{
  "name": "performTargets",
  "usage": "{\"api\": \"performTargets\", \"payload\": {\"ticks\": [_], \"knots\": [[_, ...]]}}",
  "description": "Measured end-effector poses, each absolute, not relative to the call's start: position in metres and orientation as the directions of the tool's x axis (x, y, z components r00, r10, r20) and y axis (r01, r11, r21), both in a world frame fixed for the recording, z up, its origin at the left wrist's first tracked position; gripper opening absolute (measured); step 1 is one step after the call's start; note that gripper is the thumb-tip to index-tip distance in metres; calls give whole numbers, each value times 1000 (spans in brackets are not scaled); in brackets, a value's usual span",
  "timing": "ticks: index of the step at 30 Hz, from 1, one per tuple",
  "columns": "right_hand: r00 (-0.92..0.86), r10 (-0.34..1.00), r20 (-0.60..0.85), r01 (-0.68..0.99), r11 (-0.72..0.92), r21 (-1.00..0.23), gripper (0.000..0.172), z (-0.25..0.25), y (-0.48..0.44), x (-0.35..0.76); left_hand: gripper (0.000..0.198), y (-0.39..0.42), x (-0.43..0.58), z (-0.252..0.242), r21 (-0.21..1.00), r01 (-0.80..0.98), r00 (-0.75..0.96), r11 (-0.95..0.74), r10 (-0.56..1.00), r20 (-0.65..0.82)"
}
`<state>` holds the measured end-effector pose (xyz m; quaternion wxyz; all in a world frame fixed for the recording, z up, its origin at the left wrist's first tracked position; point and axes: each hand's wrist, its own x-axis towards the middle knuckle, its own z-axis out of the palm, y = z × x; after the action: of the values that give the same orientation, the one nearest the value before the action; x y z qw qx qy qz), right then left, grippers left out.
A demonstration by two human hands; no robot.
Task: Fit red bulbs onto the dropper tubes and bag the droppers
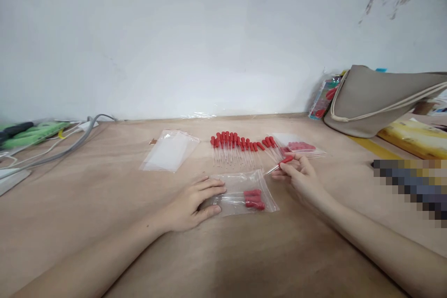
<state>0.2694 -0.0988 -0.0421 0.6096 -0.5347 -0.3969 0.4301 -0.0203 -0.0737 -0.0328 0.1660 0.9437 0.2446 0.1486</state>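
My right hand (302,177) pinches a dropper (285,160) by its red rubber bulb. The clear tip points left, close to the right end of a clear zip bag (233,180). Inside that bag lie a few droppers (253,199) with their red bulbs to the right. My left hand (200,200) rests on the bag's left end, fingers apart and holding nothing. Behind the bag, several loose droppers (232,142) lie in a row, bulbs toward the wall. A filled bag of droppers (302,147) lies just beyond my right hand.
Flat clear bags (169,151) lie left of the loose droppers. Grey cables (78,135) and a green item (35,134) are at the far left. At the right stand a grey-brown pouch (380,98) and a yellow packet (415,137). A white wall (167,46) bounds the table.
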Motion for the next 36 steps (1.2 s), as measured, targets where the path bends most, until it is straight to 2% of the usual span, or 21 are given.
{"api": "performTargets", "payload": {"ticks": [4,7,10,13,16,22,24,27,30,36], "knots": [[214,976,-39,-149,-7,-989,37,-47,-104,269,47,-75,-19,-32,393,416,835,-820,515,193],[-15,999,-51,9,-51,-999,36,-46,-105,279,51,-76,-19,-31,390,428,833,-815,523,179],[-256,966,-32,211,24,-977,31,-44,-102,290,51,-76,-19,-30,379,434,835,-817,523,172],[-372,928,-27,331,106,-938,28,-41,-97,294,50,-76,-19,-29,368,441,835,-819,524,164],[-402,916,10,370,173,-913,27,-39,-93,287,49,-76,-19,-28,359,455,834,-815,532,150],[-445,891,85,345,259,-902,28,-36,-90,271,49,-76,-19,-30,345,463,834,-816,533,142],[-406,912,51,326,197,-925,29,-39,-89,266,49,-76,-19,-30,343,469,832,-814,538,138],[-207,978,-35,289,26,-957,31,-45,-86,261,49,-75,-19,-30,344,474,829,-811,542,137],[-67,995,-68,288,-46,-956,33,-49,-86,258,49,-76,-19,-29,341,473,827,-812,543,146],[-231,971,-69,436,40,-899,27,-38,-84,273,47,-76,-18,-29,335,462,832,-822,532,158]]}}
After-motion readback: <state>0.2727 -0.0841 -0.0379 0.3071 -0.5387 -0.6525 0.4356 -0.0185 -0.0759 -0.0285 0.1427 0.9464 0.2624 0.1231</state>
